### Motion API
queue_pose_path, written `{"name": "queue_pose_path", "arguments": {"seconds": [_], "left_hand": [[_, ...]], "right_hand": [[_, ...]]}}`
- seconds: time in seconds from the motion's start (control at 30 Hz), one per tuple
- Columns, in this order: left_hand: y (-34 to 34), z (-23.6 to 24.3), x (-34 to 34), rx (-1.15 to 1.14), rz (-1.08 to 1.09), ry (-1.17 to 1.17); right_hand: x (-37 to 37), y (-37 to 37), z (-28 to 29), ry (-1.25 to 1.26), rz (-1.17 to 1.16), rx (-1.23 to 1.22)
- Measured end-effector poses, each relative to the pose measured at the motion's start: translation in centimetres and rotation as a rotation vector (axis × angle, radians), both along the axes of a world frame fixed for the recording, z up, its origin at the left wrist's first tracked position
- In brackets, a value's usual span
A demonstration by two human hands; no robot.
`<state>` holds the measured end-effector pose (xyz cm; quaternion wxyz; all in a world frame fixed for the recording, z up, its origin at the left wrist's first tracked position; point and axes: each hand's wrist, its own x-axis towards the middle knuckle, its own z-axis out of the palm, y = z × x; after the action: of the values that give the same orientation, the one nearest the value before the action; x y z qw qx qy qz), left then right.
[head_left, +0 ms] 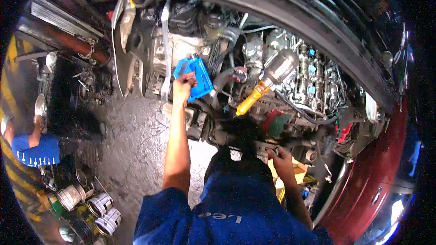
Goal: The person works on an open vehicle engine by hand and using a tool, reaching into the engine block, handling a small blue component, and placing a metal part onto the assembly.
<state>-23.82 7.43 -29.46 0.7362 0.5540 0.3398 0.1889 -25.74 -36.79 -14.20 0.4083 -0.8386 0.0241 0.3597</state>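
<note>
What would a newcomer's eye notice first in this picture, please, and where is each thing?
Probably the bright blue tray first, left of centre over the engine bay, with the person's left hand at it. Next comes the yellow-handled work lamp, slanting across the middle to the tray's right. The dark red car panel also stands out at lower right.

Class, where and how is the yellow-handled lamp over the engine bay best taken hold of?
Probably around its yellow handle, coming from the wearer's side: the handle is long and slim, its free end slanting toward the wearer, while the bulky head lies farther off.
</note>
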Motion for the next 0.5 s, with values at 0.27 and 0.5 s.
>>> {"name": "queue_pose_path", "arguments": {"seconds": [0.27, 0.5], "left_hand": [[1.7, 28.4, 5.3, 1.150, 0.242, -0.290], [9.1, 32.5, 13.6, 1.762, 0.103, -0.177]], "right_hand": [[0.0, -1.0, -2.0, -0.145, -0.031, 0.182], [-0.2, -2.7, 0.9, -0.218, -0.109, 0.248]]}}
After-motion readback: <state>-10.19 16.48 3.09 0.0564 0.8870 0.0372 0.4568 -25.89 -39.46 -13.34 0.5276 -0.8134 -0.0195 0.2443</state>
